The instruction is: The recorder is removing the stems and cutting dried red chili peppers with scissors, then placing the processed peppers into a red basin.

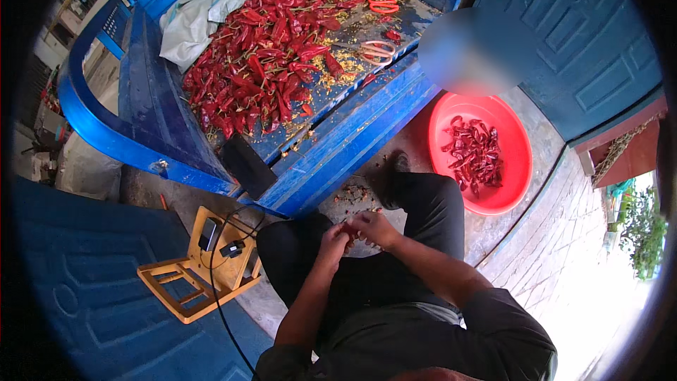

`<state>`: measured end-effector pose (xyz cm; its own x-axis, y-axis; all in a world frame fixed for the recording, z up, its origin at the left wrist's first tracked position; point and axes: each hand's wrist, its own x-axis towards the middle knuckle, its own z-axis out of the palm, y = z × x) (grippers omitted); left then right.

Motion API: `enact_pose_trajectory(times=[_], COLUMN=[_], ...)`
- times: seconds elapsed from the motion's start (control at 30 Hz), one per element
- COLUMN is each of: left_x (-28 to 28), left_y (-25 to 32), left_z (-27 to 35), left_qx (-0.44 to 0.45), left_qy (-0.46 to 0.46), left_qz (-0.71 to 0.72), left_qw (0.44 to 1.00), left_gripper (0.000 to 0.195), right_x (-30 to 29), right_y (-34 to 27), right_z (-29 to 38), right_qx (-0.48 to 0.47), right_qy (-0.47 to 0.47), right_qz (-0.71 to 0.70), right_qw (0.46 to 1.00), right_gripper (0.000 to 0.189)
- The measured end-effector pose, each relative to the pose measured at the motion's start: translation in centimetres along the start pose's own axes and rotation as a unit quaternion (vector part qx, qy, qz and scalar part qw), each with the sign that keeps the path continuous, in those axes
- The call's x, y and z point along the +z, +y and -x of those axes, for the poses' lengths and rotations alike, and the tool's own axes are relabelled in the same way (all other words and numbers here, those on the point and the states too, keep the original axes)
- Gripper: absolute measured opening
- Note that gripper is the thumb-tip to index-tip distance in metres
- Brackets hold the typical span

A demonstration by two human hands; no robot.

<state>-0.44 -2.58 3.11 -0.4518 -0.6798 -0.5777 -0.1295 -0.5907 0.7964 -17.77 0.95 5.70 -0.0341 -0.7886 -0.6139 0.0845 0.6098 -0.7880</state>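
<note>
My left hand point(332, 246) and my right hand point(374, 228) meet between my knees. Both close around a dried red chili pepper point(350, 230), mostly hidden by the fingers. In front of me, a large heap of dried red chilies point(270, 58) lies on the blue truck bed, with pale seeds point(338, 71) scattered beside it. Scissors with pinkish handles point(377, 53) rest near the bed's edge, and red-handled scissors point(383, 4) lie farther back. To my right, a red plastic basin point(515, 185) on the floor holds a smaller pile of chilies point(475, 153).
Left of my knee stands a small wooden folding chair point(185, 286) with black devices on it and a black cable point(214, 280) running past. A white woven sack point(198, 16) lies by the heap. The truck's blue side edge point(349, 132) rises before my knees. Debris litters the floor.
</note>
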Motion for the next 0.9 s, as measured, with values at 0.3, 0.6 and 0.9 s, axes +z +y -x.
enact_pose_trajectory(times=[0.3,0.6,0.9], left_x=[0.8,0.0,-0.9], left_y=[2.6,4.0,3.7], left_z=[-0.1,0.4,0.3], left_qx=[-0.053,-0.016,-0.057], left_qy=[-0.063,-0.085,-0.062], left_qz=[0.060,0.110,0.088], left_qw=[0.995,0.990,0.993], left_gripper=[0.020,0.017,0.019], right_x=[-15.2,-19.6,-21.3], right_y=[-22.7,-34.9,-32.8], right_z=[-9.3,-19.4,-17.5], right_qx=[-0.444,-0.156,-0.267], right_qy=[0.365,0.232,0.130], right_qz=[0.308,0.690,0.838], right_qw=[0.758,0.668,0.458], right_gripper=[0.011,0.058,0.032])
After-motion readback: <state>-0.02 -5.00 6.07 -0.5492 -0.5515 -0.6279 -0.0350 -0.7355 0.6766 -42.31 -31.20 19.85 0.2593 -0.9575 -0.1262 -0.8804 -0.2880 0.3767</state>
